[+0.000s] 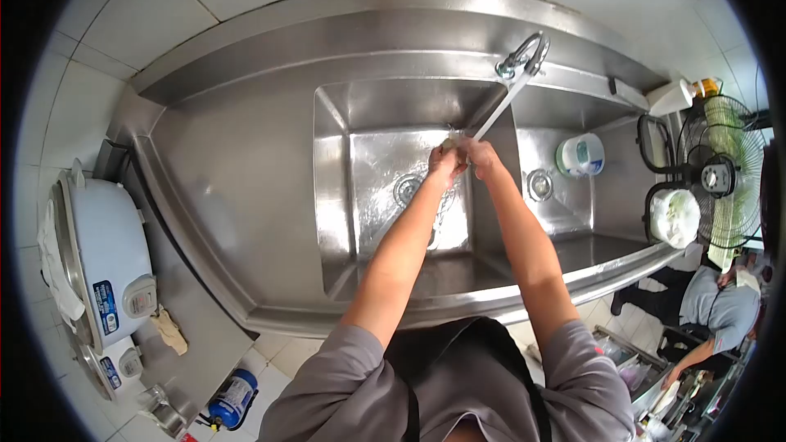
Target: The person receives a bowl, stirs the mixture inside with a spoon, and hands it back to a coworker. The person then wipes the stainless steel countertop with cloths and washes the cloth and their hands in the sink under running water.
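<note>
Both hands are together over the left sink basin (332, 188), under a white stream of water (501, 108) that runs down from the curved faucet (536, 53). My left hand (445, 164) has its fingers curled in against the other hand. Beside it, my right hand (483, 157) is closed too, its fingertips meeting the left ones where the water lands. A small pale patch shows between the fingers, but splashing water hides what it is. Below the hands, the wet basin floor has a round drain (408, 190).
In the right basin stands a white tub (580, 155) near a drain (539, 185). A bag-lined container (675, 218), a fan (717, 176) and a white bottle (671, 98) are at the right. A large rice cooker (110, 245) stands left. Another person (714, 303) works at lower right.
</note>
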Motion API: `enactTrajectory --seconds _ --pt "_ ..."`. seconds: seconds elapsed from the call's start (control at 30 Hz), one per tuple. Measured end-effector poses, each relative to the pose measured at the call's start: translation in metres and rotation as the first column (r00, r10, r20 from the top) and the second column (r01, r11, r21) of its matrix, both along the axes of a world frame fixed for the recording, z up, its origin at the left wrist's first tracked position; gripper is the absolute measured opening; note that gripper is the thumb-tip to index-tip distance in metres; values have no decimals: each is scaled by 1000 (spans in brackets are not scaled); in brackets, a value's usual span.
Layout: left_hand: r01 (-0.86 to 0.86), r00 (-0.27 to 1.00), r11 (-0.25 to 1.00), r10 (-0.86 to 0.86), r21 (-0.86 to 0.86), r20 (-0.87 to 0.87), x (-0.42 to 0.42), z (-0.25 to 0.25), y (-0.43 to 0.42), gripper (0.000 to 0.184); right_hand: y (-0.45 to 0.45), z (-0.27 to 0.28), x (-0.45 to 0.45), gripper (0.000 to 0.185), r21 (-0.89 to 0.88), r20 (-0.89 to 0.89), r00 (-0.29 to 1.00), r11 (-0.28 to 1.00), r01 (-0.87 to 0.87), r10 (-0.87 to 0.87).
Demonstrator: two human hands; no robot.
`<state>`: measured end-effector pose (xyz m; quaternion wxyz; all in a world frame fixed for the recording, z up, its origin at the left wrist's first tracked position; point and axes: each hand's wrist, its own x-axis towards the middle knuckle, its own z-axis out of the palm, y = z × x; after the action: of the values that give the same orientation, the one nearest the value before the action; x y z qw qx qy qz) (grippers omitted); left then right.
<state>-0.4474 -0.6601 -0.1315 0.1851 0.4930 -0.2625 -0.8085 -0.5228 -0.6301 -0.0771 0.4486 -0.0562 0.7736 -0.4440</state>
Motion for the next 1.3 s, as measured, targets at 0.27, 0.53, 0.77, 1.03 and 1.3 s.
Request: enactTrajectory --seconds 0.27,0.53,0.77,1.03,1.3 --pt "30 981 1000 -30 1 194 -36 13 -5 12 -23 -12 -33 23 -138 785 456 599 789 -420" --pt "-107 991 987 115 -120 65 -66 24 20 31 -29 22 -180 15 -632 -95 672 566 529 -735" --pt "129 988 991 -125 -36 87 -80 30 61 36 -68 52 -208 41 -540 382 724 497 679 -575" --pt "784 491 -94 -509 -613 707 -28 26 94 15 -84 94 -189 25 -667 161 926 654 356 -341" --pt "278 960 891 -261 -360 97 -15 60 76 27 -6 83 -137 39 -509 -235 948 858 67 -213"
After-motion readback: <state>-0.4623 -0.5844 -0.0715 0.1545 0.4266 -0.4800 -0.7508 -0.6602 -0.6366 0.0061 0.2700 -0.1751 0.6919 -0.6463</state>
